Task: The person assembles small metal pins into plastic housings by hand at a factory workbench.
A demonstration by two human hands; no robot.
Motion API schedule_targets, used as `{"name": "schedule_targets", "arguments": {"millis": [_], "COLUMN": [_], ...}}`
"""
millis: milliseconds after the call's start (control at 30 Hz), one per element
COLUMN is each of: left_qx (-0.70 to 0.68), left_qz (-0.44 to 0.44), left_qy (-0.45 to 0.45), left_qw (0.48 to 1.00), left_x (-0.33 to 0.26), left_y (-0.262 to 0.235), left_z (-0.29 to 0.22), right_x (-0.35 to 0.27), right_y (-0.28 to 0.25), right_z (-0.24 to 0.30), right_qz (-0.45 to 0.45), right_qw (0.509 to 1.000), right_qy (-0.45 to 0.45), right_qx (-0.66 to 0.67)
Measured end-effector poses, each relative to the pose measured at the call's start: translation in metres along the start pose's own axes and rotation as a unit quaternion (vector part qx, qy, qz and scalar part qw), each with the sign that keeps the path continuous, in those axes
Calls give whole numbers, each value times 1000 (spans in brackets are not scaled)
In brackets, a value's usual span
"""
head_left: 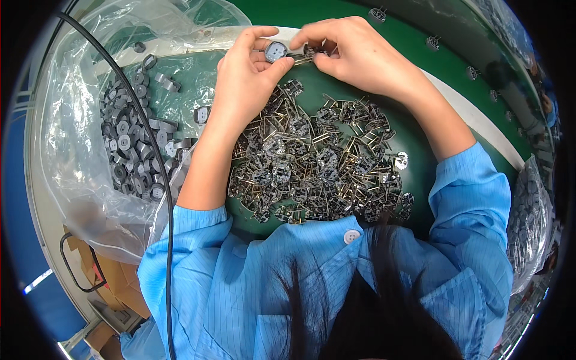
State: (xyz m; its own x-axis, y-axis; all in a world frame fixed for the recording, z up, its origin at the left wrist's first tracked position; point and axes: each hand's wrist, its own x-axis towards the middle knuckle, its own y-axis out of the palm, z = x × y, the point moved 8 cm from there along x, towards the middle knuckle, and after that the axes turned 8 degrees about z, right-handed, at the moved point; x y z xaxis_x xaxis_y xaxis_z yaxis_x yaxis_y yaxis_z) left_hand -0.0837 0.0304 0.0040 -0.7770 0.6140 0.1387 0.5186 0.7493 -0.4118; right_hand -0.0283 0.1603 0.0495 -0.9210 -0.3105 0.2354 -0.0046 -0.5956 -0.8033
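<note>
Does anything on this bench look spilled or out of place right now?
Slightly: one lone gray cap lies near the left hand, apart from the heap of caps amid the clear plastic, so it looks stray. Whether plastic covers it, I can't tell. Nothing else clearly stands out.
</note>
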Motion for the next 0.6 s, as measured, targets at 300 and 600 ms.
{"name": "schedule_targets", "arguments": {"millis": [300,600], "left_qx": [-35,-244], "left_qz": [4,157], "left_qy": [16,-14], "left_qw": [999,957], "left_x": [-4,-7], "left_y": [-8,13], "left_z": [-3,-17], "right_x": [-8,-1], "right_y": [4,2], "right_z": [34,20], "right_qz": [14,-11], "right_qw": [990,997], "right_qy": [-71,-21], "right_qx": [-124,-70]}}
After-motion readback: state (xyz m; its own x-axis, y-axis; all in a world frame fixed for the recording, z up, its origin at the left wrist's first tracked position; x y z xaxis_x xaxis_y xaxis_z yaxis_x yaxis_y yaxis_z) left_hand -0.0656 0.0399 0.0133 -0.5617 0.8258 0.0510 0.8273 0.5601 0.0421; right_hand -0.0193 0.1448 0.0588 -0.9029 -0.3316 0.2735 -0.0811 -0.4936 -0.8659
